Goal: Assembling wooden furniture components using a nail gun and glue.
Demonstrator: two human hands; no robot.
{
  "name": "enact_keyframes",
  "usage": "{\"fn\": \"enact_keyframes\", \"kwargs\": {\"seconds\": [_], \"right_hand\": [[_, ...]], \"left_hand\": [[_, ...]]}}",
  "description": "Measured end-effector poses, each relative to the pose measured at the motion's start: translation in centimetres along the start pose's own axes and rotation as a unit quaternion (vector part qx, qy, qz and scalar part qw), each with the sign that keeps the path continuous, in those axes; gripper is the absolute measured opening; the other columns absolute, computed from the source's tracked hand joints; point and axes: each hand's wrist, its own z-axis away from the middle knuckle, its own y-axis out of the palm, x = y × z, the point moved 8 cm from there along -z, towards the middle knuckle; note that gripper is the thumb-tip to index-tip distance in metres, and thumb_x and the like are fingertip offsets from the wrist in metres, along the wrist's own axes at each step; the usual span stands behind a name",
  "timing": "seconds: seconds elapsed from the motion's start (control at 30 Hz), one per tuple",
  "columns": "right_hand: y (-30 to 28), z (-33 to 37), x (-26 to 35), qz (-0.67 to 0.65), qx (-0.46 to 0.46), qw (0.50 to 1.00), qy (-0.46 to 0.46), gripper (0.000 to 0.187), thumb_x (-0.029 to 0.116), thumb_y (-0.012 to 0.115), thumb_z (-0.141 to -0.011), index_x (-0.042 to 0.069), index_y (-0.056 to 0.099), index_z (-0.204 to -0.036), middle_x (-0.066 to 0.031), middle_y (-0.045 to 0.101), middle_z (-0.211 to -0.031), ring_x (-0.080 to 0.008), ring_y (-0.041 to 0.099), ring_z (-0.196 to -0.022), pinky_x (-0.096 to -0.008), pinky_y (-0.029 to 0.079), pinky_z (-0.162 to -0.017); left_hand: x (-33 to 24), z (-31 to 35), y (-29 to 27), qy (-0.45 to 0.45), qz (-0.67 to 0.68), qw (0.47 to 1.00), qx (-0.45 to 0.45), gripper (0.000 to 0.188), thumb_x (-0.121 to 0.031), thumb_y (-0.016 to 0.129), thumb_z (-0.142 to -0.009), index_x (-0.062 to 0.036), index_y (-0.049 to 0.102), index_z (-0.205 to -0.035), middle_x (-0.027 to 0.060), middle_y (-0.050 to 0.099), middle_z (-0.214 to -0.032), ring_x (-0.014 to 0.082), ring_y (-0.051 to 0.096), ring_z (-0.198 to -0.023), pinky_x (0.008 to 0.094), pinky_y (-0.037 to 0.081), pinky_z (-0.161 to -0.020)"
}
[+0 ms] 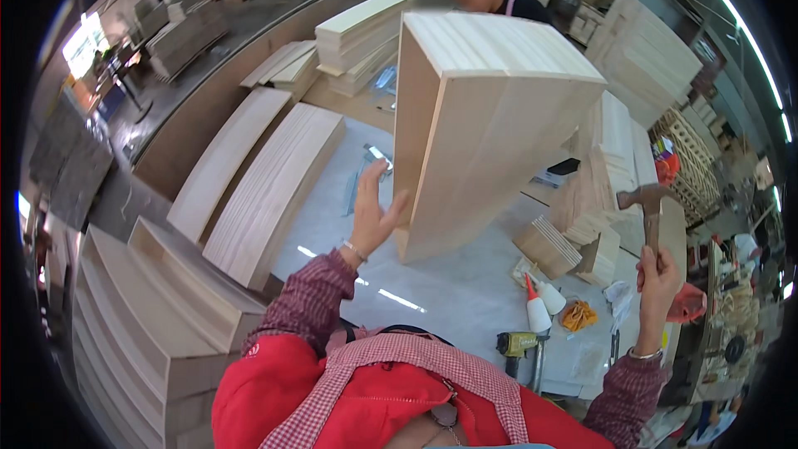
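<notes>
A large pale wooden box (507, 141) stands upright on the white tabletop (391, 283) in front of me. Close by its left edge is my left hand (374, 214), fingers spread and thumb toward the wood; whether it touches the box I cannot tell. At the right, my right hand (657, 283) is closed around the handle of a hammer (652, 208), raised with its head up. Between the box and my right hand lie stacked small wooden boards (549, 248), a white glue bottle with a red tip (536, 308) and a crumpled orange cloth (579, 316).
Stacks of long boards (274, 191) lie left of the box, and more boards (362, 29) sit behind. Nested wooden frames (158, 316) stand at lower left. A nail gun (519, 345) rests at the table's near edge. Another person (499, 0) is beyond the box.
</notes>
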Motion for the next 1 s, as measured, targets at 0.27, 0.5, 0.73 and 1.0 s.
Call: {"fn": "enact_keyframes", "kwargs": {"seconds": [0.27,0.5,0.73,1.0], "right_hand": [[1.5,0.8,-7.6,0.019,0.093,0.995,0.043,0.02,0.023,0.058,-0.093,0.005,0.059,-0.085,0.0017,0.049,-0.061,-0.0047,0.037,-0.048,-0.0204,0.029,-0.042],[1.9,2.0,-11.7,-0.032,0.077,0.992,0.096,0.019,0.024,0.056,-0.095,0.008,0.058,-0.084,0.0031,0.047,-0.059,-0.0039,0.035,-0.043,-0.019,0.026,-0.037],[3.1,3.0,-11.8,-0.044,0.071,0.988,0.127,0.018,0.024,0.056,-0.094,0.008,0.059,-0.086,0.0032,0.048,-0.06,-0.0038,0.036,-0.043,-0.0183,0.027,-0.037],[10.3,5.5,-10.1,-0.107,0.116,0.973,0.169,0.017,0.02,0.055,-0.095,0.007,0.058,-0.086,0.0027,0.049,-0.061,-0.0029,0.036,-0.044,-0.0171,0.028,-0.038]], "left_hand": [[2.5,11.8,7.9,-0.345,0.13,0.915,0.165,0.05,-0.022,0.067,-0.083,-0.0018,0.05,-0.125,0.0129,0.062,-0.11,0.025,0.06,-0.099,0.0332,0.045,-0.086],[1.1,4.7,4.7,-0.234,0.13,0.961,-0.068,0.02,-0.01,0.066,-0.079,-0.0004,0.057,-0.094,0.0075,0.059,-0.074,0.0186,0.05,-0.062,0.0311,0.043,-0.061],[1.1,-5.8,-5.7,-0.224,0.039,0.971,-0.073,0.025,-0.021,0.066,-0.076,0.0006,0.057,-0.086,0.0056,0.053,-0.065,0.0161,0.044,-0.057,0.0312,0.04,-0.053],[6.3,-16.5,-23.2,-0.306,-0.037,0.951,0.004,0.014,-0.017,0.068,-0.081,-0.0037,0.067,-0.084,0.0021,0.061,-0.073,0.0105,0.055,-0.062,0.0222,0.046,-0.058]]}}
